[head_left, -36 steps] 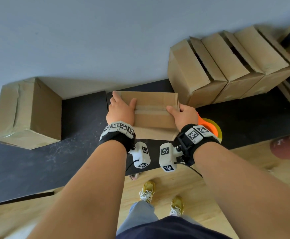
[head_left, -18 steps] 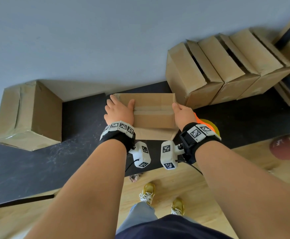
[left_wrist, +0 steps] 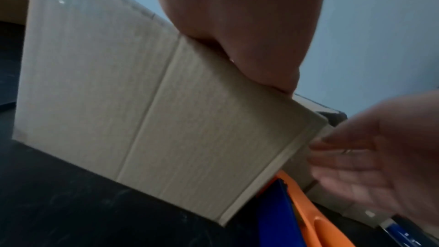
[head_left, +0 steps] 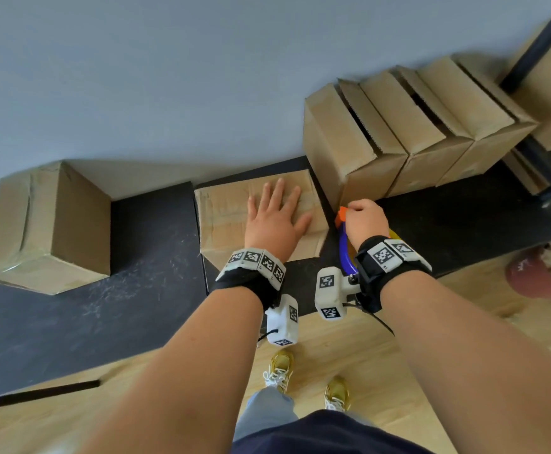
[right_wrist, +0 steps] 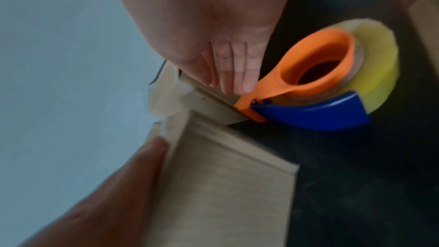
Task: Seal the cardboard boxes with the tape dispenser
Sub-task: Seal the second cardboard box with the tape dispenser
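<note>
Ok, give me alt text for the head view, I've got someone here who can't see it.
A person's left hand presses flat on a closed cardboard box on a black table, while the right hand reaches onto an orange and blue tape dispenser beside it. One taped box sits left; a row of boxes leans against the wall, right.

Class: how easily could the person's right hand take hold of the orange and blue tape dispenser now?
Probably easily: the right hand is already at the orange and blue tape dispenser, fingers at its orange end, nothing between.
</note>
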The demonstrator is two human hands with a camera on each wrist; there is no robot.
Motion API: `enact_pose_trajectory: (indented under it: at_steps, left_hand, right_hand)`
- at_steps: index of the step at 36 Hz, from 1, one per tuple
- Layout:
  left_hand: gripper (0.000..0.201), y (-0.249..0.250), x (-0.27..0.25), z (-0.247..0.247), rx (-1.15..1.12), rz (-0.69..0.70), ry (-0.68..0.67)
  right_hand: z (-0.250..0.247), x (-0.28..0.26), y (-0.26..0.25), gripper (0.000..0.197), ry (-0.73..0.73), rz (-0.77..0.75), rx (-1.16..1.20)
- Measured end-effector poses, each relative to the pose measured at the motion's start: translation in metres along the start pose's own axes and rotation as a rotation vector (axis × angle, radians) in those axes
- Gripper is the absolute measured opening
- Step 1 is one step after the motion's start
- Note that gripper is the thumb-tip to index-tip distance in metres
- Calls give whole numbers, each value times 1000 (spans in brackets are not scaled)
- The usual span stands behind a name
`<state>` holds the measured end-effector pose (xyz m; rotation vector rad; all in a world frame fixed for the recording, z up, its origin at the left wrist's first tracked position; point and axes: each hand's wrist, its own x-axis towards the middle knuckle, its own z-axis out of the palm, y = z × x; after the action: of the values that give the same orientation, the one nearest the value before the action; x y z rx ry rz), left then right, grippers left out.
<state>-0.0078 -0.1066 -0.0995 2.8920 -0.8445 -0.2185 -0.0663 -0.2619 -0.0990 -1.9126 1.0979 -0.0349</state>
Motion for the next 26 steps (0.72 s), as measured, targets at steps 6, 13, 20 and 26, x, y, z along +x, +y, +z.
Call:
enact_pose_trajectory:
  at_steps: [6,13,20,26]
  left_hand:
    - [62,14,-2,10,-28,-158,71]
    - [59,15,0,14,-42,-190,105]
    - [58,18,-1,16,-38,-247,128]
    - [58,17,-9,17,-52,-360,158]
  right_hand:
    - [-5,10,48,33,-50,81,-364]
    - [13,15,71,48,-235,40,-625]
    - [21,13,69,52,-222,8,-787]
    - [8,5,67,34,-245,-5,-722]
